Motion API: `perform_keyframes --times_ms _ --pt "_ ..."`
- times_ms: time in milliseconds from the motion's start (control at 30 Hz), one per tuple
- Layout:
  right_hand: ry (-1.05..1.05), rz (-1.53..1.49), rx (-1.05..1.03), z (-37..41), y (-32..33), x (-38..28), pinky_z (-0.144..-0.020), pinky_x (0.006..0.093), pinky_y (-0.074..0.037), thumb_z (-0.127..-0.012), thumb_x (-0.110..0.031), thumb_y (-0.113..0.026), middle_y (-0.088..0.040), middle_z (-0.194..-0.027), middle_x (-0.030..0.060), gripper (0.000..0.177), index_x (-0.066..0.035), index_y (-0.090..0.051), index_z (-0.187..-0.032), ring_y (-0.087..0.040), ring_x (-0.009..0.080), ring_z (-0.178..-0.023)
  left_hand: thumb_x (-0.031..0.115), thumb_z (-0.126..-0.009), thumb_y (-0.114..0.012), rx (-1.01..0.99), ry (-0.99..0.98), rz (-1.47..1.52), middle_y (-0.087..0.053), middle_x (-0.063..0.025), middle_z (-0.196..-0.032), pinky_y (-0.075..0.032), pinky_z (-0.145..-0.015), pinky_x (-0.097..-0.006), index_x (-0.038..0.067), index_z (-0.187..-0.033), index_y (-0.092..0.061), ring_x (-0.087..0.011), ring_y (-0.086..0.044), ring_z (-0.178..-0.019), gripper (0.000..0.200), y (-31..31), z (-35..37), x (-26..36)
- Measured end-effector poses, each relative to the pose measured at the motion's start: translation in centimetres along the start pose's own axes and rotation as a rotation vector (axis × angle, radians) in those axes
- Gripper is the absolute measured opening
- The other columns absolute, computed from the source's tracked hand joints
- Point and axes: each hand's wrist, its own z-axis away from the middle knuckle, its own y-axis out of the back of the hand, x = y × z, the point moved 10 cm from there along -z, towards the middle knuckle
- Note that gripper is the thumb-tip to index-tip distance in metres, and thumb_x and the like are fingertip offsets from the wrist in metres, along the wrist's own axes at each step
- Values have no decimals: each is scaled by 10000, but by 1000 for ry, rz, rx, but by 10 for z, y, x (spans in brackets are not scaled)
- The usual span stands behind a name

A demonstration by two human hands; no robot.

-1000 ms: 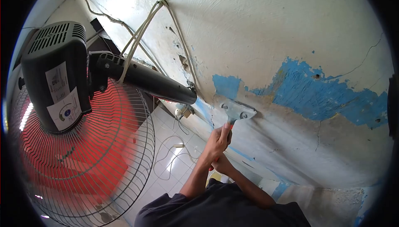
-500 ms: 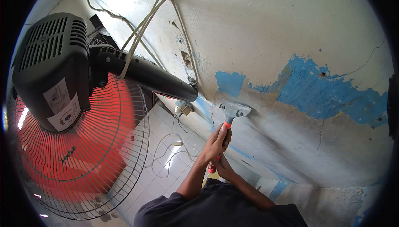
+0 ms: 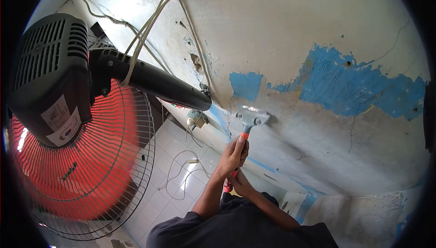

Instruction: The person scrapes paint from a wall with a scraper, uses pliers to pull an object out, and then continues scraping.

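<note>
A long-handled scraper point(image 3: 252, 117) with a grey head and a red-orange grip points up at the wall point(image 3: 309, 152). My left hand point(image 3: 234, 154) wraps round the upper part of its handle, just below the head. Lower down, near the handle's end, my right hand point(image 3: 241, 184) is closed round the grip. The blade overlaps a whitish-grey stretch of wall, just below a small blue patch point(image 3: 245, 86). To the right spreads a larger, ragged area of blue paint point(image 3: 336, 84) where the pale coat is gone.
Close on my left hangs a running fan point(image 3: 77, 157) with red blades behind a wire cage. Its black tube point(image 3: 163, 84) reaches to the wall, tied with a pale cord point(image 3: 150, 25). Below, a cable point(image 3: 169, 175) lies on the white tiled floor point(image 3: 159, 205), near a wall socket point(image 3: 197, 118).
The view has shifted slightly, so wall and fan sit a little further left and up. The scraper stays near the same stretch of wall, both hands still on it.
</note>
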Motion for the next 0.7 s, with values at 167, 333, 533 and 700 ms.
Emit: perform_keyframes --times_ms 167,333,533,700 --pt "5 74 13 -12 -7 -17 -564 251 -431 -1004 -200 -442 -494 -702 21 180 -35 -375 -1022 -506 91 -607 489 -1007 -358 28 13 -27 -363 51 -587 -260 -403 -202 89 -802 -456 -31 -301 -448 460 -2 1 27" --pt "-72 22 43 -3 -5 2 -549 239 -426 -998 -213 -461 -493 -687 21 203 -32 -375 -1031 -507 87 -589 480 -1009 -365 108 1 -65 -369 47 -585 -264 -406 -203 85 -782 -440 -32 -317 -452 461 7 3 13" --pt "36 49 111 -16 14 -54 -551 241 -419 -994 -163 -454 -501 -724 16 173 -33 -375 -1076 -487 83 -589 458 -1016 -358 68 -175 -78 -366 53 -589 -259 -414 -207 74 -788 -436 -33 -310 -460 453 -23 -8 69" --pt "44 25 103 2 23 7 -550 245 -420 -986 -170 -451 -474 -723 13 190 -38 -363 -1091 -465 85 -575 459 -1017 -353 24 -56 -45 -344 63 -586 -240 -414 -206 89 -804 -439 -29 -284 -462 436 -13 -5 13"
